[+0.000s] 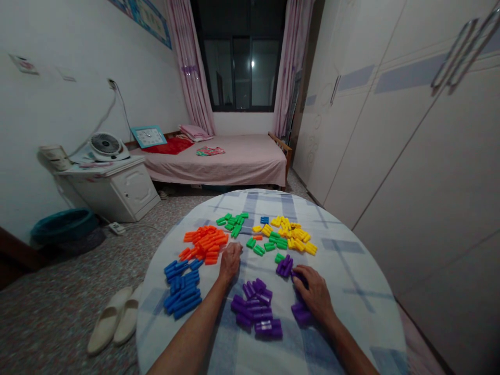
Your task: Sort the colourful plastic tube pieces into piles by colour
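Observation:
My left hand rests on the tablecloth just right of a pile of orange plastic pieces. Its fingers are curled together, and whatever may be inside them is hidden. My right hand is closed over a purple plastic piece, partly covered by the fingers. Left of its fingertips sits a small purple cluster, with another purple piece below the palm. Between my forearms lies a larger purple pile. Several green pieces are scattered ahead of my hands, with one small orange piece among them.
On the round table, blue pieces lie at left, more green ones at the back, yellow ones at back right and a blue one beside them. Beyond stand a bed, a cabinet and a wardrobe.

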`<state>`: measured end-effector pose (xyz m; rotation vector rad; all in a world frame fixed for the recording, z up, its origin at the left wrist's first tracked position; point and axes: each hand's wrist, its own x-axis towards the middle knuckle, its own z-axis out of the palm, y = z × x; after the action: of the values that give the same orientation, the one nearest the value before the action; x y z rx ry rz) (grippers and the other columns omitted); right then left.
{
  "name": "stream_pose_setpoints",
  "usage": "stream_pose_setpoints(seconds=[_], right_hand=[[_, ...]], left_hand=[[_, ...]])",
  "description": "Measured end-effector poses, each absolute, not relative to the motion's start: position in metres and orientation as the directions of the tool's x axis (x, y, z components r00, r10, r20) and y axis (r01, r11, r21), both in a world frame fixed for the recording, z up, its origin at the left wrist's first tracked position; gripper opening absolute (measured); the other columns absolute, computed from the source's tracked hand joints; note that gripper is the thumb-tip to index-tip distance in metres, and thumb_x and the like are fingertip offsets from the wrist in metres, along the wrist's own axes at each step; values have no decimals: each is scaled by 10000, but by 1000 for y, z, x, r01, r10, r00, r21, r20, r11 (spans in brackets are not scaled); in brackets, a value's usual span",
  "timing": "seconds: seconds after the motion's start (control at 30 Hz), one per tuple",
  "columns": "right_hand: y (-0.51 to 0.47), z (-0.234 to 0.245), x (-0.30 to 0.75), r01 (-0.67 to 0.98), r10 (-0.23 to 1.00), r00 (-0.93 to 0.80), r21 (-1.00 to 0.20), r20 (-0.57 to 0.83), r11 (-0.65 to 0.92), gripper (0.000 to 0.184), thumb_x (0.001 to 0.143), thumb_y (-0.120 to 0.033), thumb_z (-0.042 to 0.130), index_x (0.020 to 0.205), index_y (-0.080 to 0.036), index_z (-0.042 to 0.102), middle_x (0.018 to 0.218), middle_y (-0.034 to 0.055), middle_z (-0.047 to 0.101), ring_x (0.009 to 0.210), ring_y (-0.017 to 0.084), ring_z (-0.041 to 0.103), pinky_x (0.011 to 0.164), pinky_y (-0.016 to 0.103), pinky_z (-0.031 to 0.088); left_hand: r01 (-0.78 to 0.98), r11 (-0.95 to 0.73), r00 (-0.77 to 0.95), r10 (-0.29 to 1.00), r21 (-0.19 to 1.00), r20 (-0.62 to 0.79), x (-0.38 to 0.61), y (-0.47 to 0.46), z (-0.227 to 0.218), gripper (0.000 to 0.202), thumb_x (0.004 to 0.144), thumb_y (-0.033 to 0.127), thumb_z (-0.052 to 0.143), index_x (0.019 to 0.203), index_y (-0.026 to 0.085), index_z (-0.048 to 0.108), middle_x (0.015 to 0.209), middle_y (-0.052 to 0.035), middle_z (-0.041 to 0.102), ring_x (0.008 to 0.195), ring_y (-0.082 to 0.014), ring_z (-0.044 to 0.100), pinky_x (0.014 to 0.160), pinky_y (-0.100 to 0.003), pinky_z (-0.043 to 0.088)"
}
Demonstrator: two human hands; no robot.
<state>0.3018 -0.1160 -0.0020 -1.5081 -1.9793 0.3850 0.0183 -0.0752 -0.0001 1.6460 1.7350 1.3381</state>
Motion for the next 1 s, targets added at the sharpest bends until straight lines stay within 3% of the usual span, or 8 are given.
stream_pose_setpoints(seconds=[0.17,0.33,0.67,0.8,0.9,1.0], right_hand=[[-136,-7,269,758,928,-146,-564,343,327,277,847,-316,468,1048,-212,627,1113,68,622,1066,212,552,951,388,399],[-139,2,255,654,918,-229,-647,325,392,270,856,-321,468,1055,-235,629,1141,64,610,1091,205,547,969,369,414],[-115,-7,245,616,930,-133,-707,343,348,363,831,-344,482,1143,-188,582,1197,97,578,1141,229,507,1021,422,369],[-130,2,233,572,926,-243,-729,288,376,380,822,-338,508,1178,-223,577,1237,70,575,1182,229,484,1030,422,339],[-129,14,231,464,908,-350,-799,232,383,308,831,-370,505,1076,-242,642,1135,48,638,1096,214,543,991,387,369],[-112,16,236,349,944,-269,-895,189,278,331,854,-431,451,960,-217,680,1014,55,676,978,204,591,906,342,423]], left_hand=[[614,-155,-173,930,774,323,17,-74,-1,349,904,306,278,679,190,518,708,-40,555,713,-170,541,693,-300,417],[601,-131,-186,936,788,297,18,-74,0,367,921,329,266,712,188,533,731,-44,568,741,-170,554,717,-296,423],[575,-134,-201,933,807,298,19,-74,-1,373,917,337,277,722,179,553,747,-39,582,746,-159,559,709,-281,417],[604,-110,-203,936,789,286,18,-73,-2,358,914,322,281,709,184,541,732,-34,571,734,-158,548,707,-280,413],[607,-122,-196,935,785,297,18,-73,-1,358,911,320,276,710,186,540,732,-35,571,736,-161,545,700,-283,409],[620,-140,-177,934,772,311,19,-75,1,360,906,328,277,703,185,539,725,-34,570,737,-165,547,701,-287,407]])
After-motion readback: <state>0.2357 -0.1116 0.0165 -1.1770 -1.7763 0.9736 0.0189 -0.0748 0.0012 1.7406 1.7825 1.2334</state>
